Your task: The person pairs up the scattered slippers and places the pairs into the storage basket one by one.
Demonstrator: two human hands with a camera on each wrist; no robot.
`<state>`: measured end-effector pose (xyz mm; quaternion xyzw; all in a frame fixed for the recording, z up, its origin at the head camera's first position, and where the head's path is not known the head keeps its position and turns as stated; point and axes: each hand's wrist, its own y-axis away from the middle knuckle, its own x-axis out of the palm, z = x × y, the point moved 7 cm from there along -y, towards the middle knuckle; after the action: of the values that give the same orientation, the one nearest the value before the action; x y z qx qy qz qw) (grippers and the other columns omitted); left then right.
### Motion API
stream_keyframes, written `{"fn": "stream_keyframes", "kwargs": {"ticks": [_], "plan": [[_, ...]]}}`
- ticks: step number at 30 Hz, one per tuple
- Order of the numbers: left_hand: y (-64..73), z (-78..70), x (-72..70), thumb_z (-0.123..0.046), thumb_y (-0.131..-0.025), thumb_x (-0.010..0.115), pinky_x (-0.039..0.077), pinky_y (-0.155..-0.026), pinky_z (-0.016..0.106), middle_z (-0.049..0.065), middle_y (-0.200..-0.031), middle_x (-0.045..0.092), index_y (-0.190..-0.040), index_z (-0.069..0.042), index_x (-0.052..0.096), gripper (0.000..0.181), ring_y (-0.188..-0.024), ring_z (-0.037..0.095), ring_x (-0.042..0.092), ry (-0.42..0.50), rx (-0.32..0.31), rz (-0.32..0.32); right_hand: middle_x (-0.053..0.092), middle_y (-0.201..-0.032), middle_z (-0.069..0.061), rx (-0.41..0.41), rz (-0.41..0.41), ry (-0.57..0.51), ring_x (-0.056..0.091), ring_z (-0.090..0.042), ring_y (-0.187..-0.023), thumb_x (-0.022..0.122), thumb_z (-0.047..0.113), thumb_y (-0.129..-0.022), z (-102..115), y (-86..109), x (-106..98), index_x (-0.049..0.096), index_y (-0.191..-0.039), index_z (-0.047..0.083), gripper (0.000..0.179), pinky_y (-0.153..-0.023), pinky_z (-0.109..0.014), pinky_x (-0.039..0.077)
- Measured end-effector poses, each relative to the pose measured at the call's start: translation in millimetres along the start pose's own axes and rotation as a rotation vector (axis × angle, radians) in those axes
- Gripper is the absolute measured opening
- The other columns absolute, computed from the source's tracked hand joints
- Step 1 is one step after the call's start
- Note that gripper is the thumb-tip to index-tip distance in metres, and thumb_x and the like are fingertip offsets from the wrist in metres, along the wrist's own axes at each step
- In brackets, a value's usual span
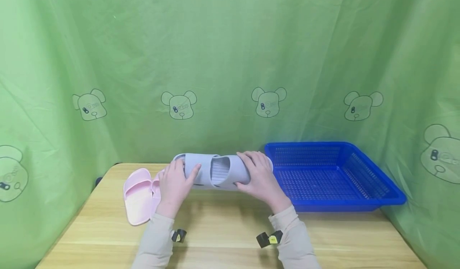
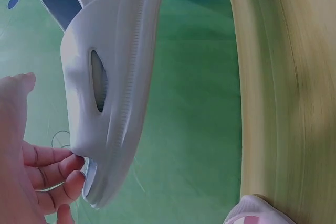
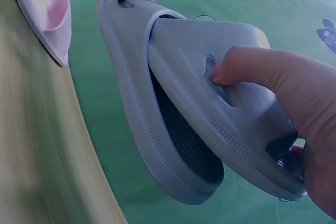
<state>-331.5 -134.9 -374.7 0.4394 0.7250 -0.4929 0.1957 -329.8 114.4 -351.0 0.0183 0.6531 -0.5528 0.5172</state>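
Observation:
Two grey-blue slippers are held off the table, fitted into each other sole to upper. The right hand (image 1: 261, 180) grips the right-hand slipper (image 1: 238, 171); in the right wrist view its thumb presses into the slot on the upper. At the other end, the left hand (image 1: 175, 186) is at the toe of the second slipper (image 1: 199, 166). Seen from the left wrist, the left fingers (image 2: 58, 171) touch the toe opening while the thumb stands apart from the slipper. A pair of pink slippers (image 1: 137, 199) lies on the table, partly hidden behind the left hand.
A blue perforated plastic basket (image 1: 359, 203) stands at the right on the wooden table (image 1: 223, 229). Green curtain (image 1: 223, 53) with bear prints hangs behind and at both sides. A black wrist device (image 1: 268, 239) sits by the right sleeve.

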Motion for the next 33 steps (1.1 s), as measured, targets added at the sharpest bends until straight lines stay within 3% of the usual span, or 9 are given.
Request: {"fn": "stream_keyframes", "kwargs": {"ticks": [17,24,33], "plan": [[1.6,-6.0,3.4,-0.059,-0.094,0.050,0.043,-0.089,0.048,0.016,-0.117,0.065,-0.123,-0.007,0.060,0.060,-0.105,0.033,0.057,0.022,0.034,0.017,0.055,-0.130,-0.013,0.031,0.021,-0.028,0.047,-0.033,-0.124,0.087,0.033,-0.061,-11.4,1.6,-10.8,0.052,-0.137,0.012,0.086,-0.115,-0.059,0.026],[2.8,-10.2,-0.6,-0.052,-0.095,0.053,0.043,-0.082,0.044,0.014,-0.111,0.065,-0.121,-0.009,0.062,0.052,-0.098,0.031,0.056,0.047,0.072,-0.048,0.055,-0.130,-0.014,0.037,0.018,-0.033,0.048,-0.033,-0.124,0.087,0.031,-0.061,-13.0,1.5,-16.7,0.052,-0.137,0.011,0.086,-0.115,-0.059,0.026],[4.6,-15.7,-2.4,-0.045,-0.094,0.059,0.043,-0.076,0.041,0.012,-0.101,0.065,-0.115,-0.008,0.065,0.043,-0.089,0.028,0.056,0.061,0.173,-0.134,0.054,-0.130,-0.015,0.058,0.026,-0.033,0.046,-0.033,-0.125,0.087,0.031,-0.062,-22.8,3.6,-19.8,0.051,-0.138,0.010,0.086,-0.119,-0.056,0.022]]}}
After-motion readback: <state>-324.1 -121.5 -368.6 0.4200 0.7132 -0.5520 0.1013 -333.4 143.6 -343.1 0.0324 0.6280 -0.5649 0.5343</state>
